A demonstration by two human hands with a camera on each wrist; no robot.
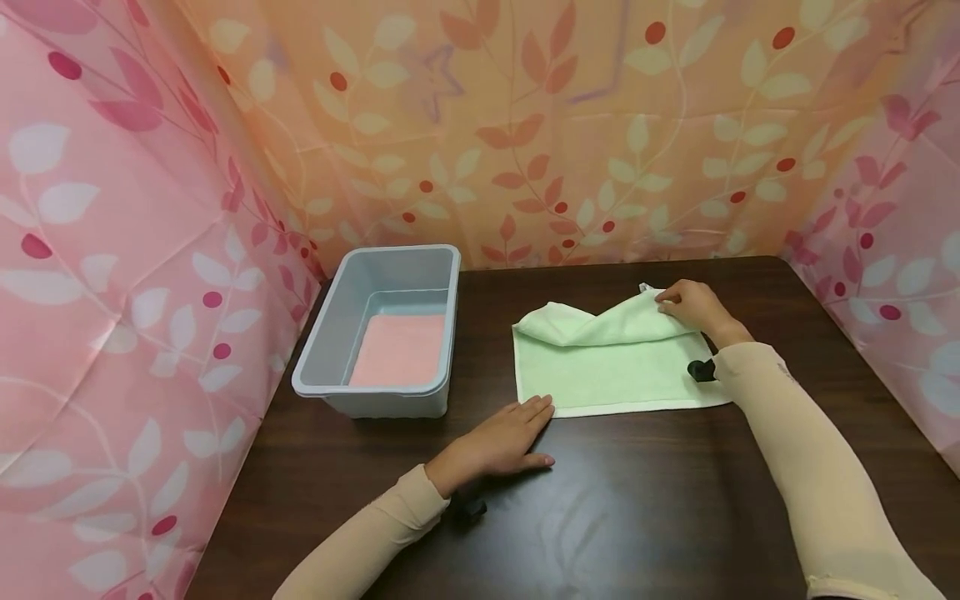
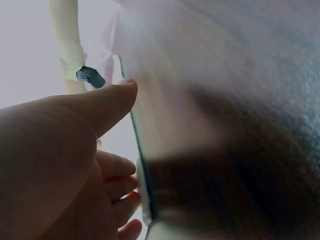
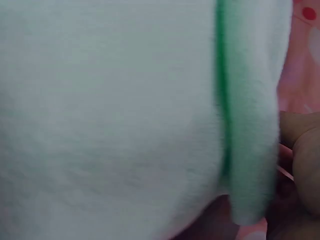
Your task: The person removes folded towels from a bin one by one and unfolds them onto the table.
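A light green towel (image 1: 600, 379) with white edging lies on the dark table, its far side lifted and folded over toward me. My right hand (image 1: 696, 307) pinches the towel at its far right edge. The right wrist view is filled by the pale cloth, with part of that hand at the right border. My left hand (image 1: 506, 437) rests flat, straight fingertips touching the near left corner of the towel. Its thumb lies apart on the tabletop. In the left wrist view the fingers (image 2: 117, 165) are extended close to the table surface.
Left of the towel stands a grey-blue plastic bin (image 1: 367, 390) with a folded pink cloth (image 1: 401, 350) on its bottom. The dark wooden table (image 1: 600, 517) meets leaf-patterned curtains (image 1: 525, 125) at the back and both sides. A small black device (image 1: 702, 370) sits at the right wrist.
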